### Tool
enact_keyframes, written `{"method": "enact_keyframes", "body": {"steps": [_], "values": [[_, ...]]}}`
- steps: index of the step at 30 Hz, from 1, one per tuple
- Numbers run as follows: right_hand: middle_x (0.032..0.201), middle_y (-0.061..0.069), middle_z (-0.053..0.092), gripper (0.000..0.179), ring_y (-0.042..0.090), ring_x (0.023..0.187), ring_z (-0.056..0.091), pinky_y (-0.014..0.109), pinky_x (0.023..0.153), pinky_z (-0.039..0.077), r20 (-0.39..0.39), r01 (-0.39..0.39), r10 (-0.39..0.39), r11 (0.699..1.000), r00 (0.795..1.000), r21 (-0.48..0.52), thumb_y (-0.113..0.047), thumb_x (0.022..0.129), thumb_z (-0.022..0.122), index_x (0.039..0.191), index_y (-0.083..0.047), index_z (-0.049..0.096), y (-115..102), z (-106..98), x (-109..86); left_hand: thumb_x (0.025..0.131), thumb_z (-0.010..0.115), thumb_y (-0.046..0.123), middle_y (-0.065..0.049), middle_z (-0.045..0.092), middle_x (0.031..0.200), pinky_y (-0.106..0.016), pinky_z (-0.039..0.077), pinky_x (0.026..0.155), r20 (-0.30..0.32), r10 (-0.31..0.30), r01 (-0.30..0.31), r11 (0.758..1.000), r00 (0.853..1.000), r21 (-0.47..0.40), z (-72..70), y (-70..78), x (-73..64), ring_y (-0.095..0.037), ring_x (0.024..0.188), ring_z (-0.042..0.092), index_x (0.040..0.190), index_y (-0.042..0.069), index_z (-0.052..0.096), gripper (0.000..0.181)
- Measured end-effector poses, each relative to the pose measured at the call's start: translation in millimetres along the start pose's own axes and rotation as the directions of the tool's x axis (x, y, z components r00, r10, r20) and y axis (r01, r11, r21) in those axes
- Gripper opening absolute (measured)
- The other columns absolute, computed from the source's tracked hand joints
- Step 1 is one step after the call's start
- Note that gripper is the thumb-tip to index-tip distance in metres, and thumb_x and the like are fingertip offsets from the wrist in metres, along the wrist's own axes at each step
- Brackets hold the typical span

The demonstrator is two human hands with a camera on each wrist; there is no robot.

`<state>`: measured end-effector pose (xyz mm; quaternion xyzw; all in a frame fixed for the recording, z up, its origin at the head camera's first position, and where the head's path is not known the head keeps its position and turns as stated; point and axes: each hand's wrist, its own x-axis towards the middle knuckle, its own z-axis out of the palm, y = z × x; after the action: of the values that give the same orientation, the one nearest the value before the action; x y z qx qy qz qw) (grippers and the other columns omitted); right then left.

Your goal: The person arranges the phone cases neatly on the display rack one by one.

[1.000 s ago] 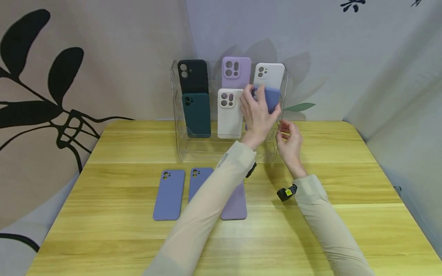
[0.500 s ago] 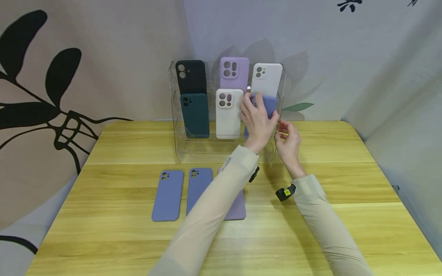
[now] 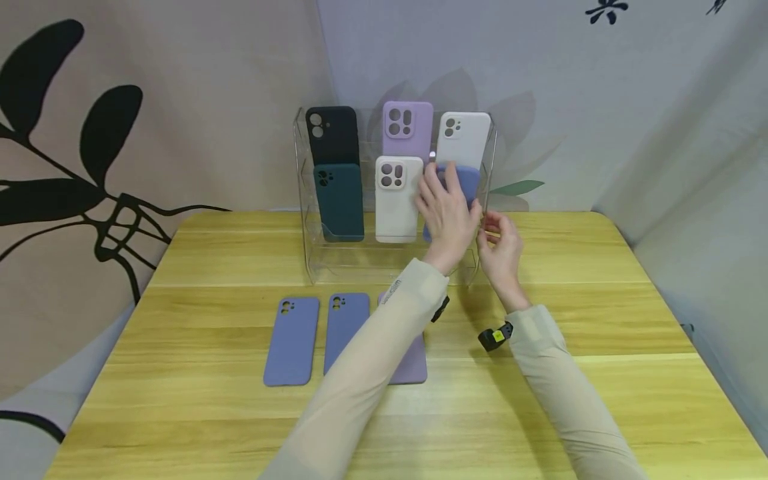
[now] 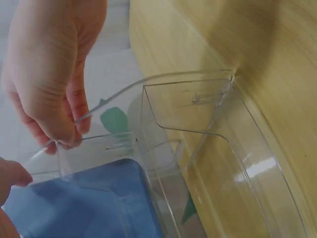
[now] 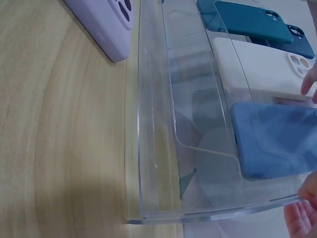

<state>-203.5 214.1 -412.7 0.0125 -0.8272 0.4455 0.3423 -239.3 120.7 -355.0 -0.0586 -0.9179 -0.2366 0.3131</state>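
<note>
A blue phone case (image 3: 467,180) leans in the front tier of a clear acrylic display stand (image 3: 336,261), below a white phone case (image 3: 462,137). My left hand (image 3: 447,217) lies over the blue case, fingers fairly straight across its upper part and the thumb by its right edge. In the right wrist view, the lower end of the blue case (image 5: 277,141) sits behind the clear front lip. My right hand (image 3: 501,250) pinches the stand's right side edge between thumb and fingers, as the left wrist view shows for the right hand (image 4: 54,84).
Also in the stand are black (image 3: 333,133), teal (image 3: 339,203), lilac (image 3: 408,127) and cream (image 3: 397,207) phone cases. On the wooden table (image 3: 180,333) lie two periwinkle cases, one at the left (image 3: 292,341) and one beside it (image 3: 345,327), plus a purple case (image 3: 411,363) partly behind my left forearm.
The blue case has gone down into the front tier, uncovering more of the white case behind it. My left hand has lowered with it and its fingers have straightened. My right hand keeps its place.
</note>
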Motion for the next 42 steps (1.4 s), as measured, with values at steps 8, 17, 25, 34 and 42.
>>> {"method": "enact_keyframes", "body": {"steps": [8, 17, 25, 34, 42], "values": [[0.100, 0.027, 0.060, 0.026, 0.040, 0.088, 0.061, 0.051, 0.071, 0.053, -0.011, 0.016, -0.016, 0.999, 1.000, 0.029, 0.012, 0.081, 0.056, 0.106, 0.013, 0.057, -1, 1, -0.5, 0.078, 0.070, 0.030, -0.015, 0.028, 0.139, -0.039, 0.031, 0.093, 0.046, 0.102, -0.100, 0.994, 0.994, -0.050, -17.7, -6.7, -5.1, -0.029, 0.123, 0.029, 0.133, 0.011, 0.042, 0.065], [0.099, 0.025, 0.061, 0.025, 0.036, 0.088, 0.063, 0.046, 0.071, 0.054, -0.013, 0.025, -0.025, 1.000, 1.000, 0.015, 0.010, 0.082, 0.057, 0.107, 0.012, 0.058, 2, 4, -1.6, 0.077, 0.073, 0.026, -0.016, 0.030, 0.139, -0.043, 0.030, 0.096, 0.116, 0.132, -0.110, 0.978, 0.984, -0.177, -38.8, -36.8, -25.1, -0.030, 0.125, 0.032, 0.131, 0.008, 0.044, 0.064], [0.099, 0.025, 0.062, 0.025, 0.037, 0.088, 0.062, 0.046, 0.071, 0.053, -0.027, 0.014, -0.013, 1.000, 1.000, 0.024, 0.011, 0.082, 0.057, 0.106, 0.012, 0.058, 2, 5, -1.6, 0.075, 0.074, 0.022, -0.016, 0.033, 0.137, -0.046, 0.030, 0.095, 0.093, 0.170, -0.148, 0.968, 0.981, -0.202, -47.9, -53.8, -40.3, -0.031, 0.121, 0.034, 0.129, 0.006, 0.046, 0.063], [0.100, 0.024, 0.062, 0.026, 0.035, 0.089, 0.062, 0.029, 0.072, 0.053, -0.017, 0.007, -0.007, 1.000, 1.000, 0.020, 0.008, 0.083, 0.057, 0.109, 0.011, 0.058, 2, 2, -2.2, 0.076, 0.073, 0.019, -0.018, 0.035, 0.136, -0.048, 0.029, 0.094, 0.095, 0.168, -0.143, 0.963, 0.981, -0.230, -55.8, -63.5, -51.3, -0.032, 0.120, 0.035, 0.127, 0.006, 0.047, 0.059], [0.100, 0.025, 0.061, 0.026, 0.035, 0.090, 0.061, 0.008, 0.070, 0.043, -0.010, 0.004, -0.003, 0.999, 1.000, 0.047, 0.008, 0.084, 0.056, 0.110, 0.012, 0.057, 1, 3, -2.9, 0.077, 0.070, 0.018, -0.017, 0.035, 0.135, -0.048, 0.028, 0.095, 0.116, 0.174, -0.146, 0.965, 0.978, -0.220, -67.3, -84.9, -67.3, -0.033, 0.118, 0.035, 0.127, 0.005, 0.046, 0.058]]}}
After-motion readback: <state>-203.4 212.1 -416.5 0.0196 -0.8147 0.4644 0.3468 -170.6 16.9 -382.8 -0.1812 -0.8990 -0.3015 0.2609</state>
